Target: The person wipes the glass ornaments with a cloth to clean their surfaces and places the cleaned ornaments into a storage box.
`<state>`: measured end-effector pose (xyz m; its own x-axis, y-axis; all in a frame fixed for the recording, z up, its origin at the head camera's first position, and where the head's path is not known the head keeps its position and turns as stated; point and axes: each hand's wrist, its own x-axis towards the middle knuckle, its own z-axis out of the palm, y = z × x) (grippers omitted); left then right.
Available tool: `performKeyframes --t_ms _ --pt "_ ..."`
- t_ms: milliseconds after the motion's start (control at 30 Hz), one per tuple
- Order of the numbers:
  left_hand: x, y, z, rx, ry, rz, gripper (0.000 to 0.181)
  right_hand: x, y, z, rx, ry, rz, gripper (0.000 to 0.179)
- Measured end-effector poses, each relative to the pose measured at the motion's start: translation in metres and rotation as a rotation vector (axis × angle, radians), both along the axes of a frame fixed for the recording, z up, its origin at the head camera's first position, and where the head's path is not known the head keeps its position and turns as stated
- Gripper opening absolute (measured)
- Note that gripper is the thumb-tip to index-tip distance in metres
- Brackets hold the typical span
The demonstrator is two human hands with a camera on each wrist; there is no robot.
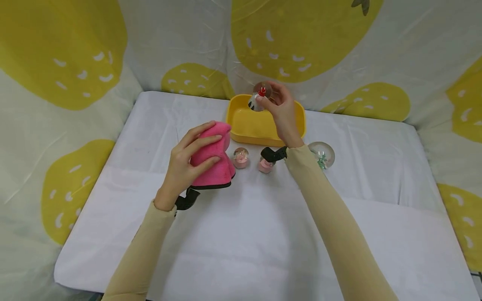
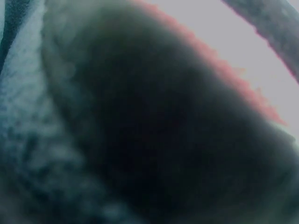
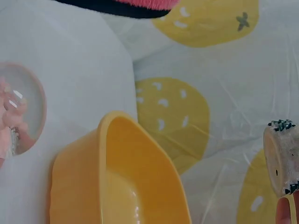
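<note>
My left hand [image 1: 182, 161] grips a folded pink cloth [image 1: 212, 159] with a dark edge, left of the yellow tub. The cloth fills the left wrist view, dark and blurred. My right hand [image 1: 282, 108] pinches a small snow globe [image 1: 259, 98] with a white base and a red figure inside, held above the yellow tub [image 1: 235, 133]. In the right wrist view the base [image 3: 282, 158] of that globe shows at the right edge, tilted. Two small pink-based snow globes [image 1: 241, 158] [image 1: 265, 166] stand in front of the tub.
A larger clear globe [image 1: 326, 151] with a green figure lies right of the tub, partly behind my right sleeve. A white cloth [image 1: 241, 234] covers the table. Hanging sheets with yellow fruit prints [image 1: 301, 37] enclose its back and sides.
</note>
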<state>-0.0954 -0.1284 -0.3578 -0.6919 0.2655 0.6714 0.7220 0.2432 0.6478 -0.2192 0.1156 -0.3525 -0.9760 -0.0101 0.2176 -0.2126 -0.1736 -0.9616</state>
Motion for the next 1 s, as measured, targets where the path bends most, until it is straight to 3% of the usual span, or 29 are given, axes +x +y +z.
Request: performKeyframes --t_ms 233,533,800,1000 --pt "0.001 0.000 -0.001 -0.004 -0.010 -0.006 0.047 -0.027 -0.008 -0.015 -0.006 -0.065 0.003 0.043" --pt "0.002 0.000 -0.003 -0.002 -0.013 -0.012 0.049 -0.048 -0.009 -0.031 0.070 -0.116 0.048 0.044" --pt "0.004 0.001 -0.005 -0.002 -0.026 -0.004 0.048 -0.061 -0.015 -0.037 0.123 -0.191 0.075 0.047" --pt "0.005 0.002 -0.006 0.001 -0.031 -0.014 0.047 -0.063 -0.021 -0.045 0.140 -0.200 0.076 0.045"
